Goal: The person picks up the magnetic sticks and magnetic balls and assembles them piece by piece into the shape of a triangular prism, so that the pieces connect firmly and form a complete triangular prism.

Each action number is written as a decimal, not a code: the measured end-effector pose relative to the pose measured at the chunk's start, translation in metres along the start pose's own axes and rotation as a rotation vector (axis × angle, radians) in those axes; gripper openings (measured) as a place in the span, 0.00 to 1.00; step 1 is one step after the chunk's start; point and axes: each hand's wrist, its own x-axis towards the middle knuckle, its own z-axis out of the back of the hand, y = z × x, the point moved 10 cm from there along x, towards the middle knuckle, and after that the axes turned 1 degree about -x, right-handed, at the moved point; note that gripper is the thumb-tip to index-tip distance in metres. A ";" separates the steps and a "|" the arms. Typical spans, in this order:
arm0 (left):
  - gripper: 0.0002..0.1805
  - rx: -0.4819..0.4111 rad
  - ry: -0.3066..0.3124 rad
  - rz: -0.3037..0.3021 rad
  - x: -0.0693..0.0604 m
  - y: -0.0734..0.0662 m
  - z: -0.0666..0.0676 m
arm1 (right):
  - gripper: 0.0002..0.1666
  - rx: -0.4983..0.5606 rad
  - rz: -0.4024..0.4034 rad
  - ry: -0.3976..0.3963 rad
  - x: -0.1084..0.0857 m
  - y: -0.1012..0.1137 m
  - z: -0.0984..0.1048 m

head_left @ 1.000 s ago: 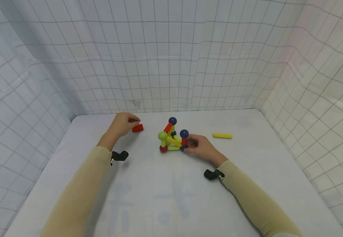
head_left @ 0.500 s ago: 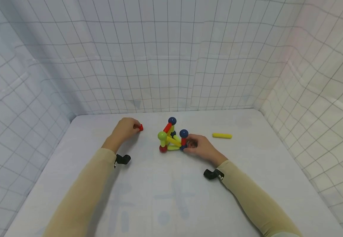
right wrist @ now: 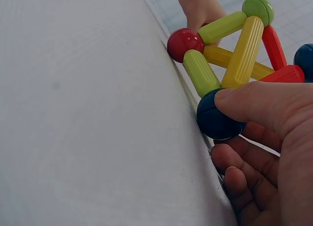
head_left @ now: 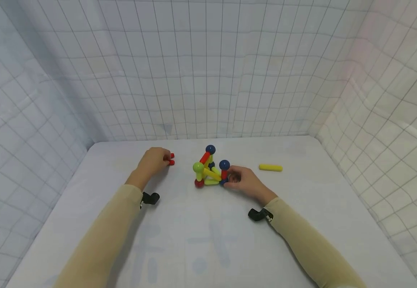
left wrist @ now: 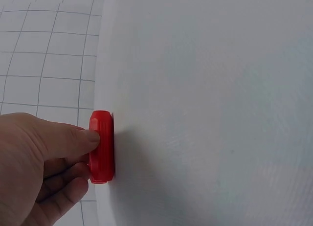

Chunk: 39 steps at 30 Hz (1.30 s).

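Note:
At the left, my left hand [head_left: 154,162] pinches a short red rod [left wrist: 101,147] with the thumb, its fingers partly behind it. In the head view two red rod ends [head_left: 172,163] show past the fingertips. My right hand [head_left: 248,182] grips the lower blue ball [right wrist: 219,116] of a magnetic ball-and-rod frame, thumb on top and fingers beneath. The frame joins a red ball [right wrist: 185,45], a green ball [right wrist: 257,11], blue balls and green, yellow and red rods. An upper blue ball [head_left: 224,165] stands on a red rod. The frame's far side is partly hidden.
A loose yellow rod [head_left: 270,167] lies on the white table [head_left: 201,224], right of my right hand. Grid-patterned white cloth [head_left: 208,80] stands around the table's back and sides.
My left hand has moved slightly right and closer to me, onto the red rods, and two ends now show apart. My right hand stays on the frame; the view has tilted slightly.

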 end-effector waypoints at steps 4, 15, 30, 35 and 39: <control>0.09 -0.022 0.038 0.043 -0.005 0.002 -0.011 | 0.22 0.004 -0.019 0.011 -0.004 -0.005 -0.005; 0.12 -0.065 0.076 0.056 -0.016 -0.005 -0.021 | 0.20 0.041 -0.004 -0.005 -0.011 -0.011 -0.008; 0.13 -0.255 -0.005 -0.090 -0.022 -0.075 0.042 | 0.20 0.017 0.018 -0.003 -0.007 -0.003 -0.004; 0.12 -0.249 -0.018 -0.180 -0.027 -0.117 0.061 | 0.19 0.023 0.038 0.000 -0.002 0.001 -0.002; 0.12 -0.254 0.008 -0.224 -0.028 -0.141 0.066 | 0.18 0.022 0.043 0.002 0.000 0.002 0.000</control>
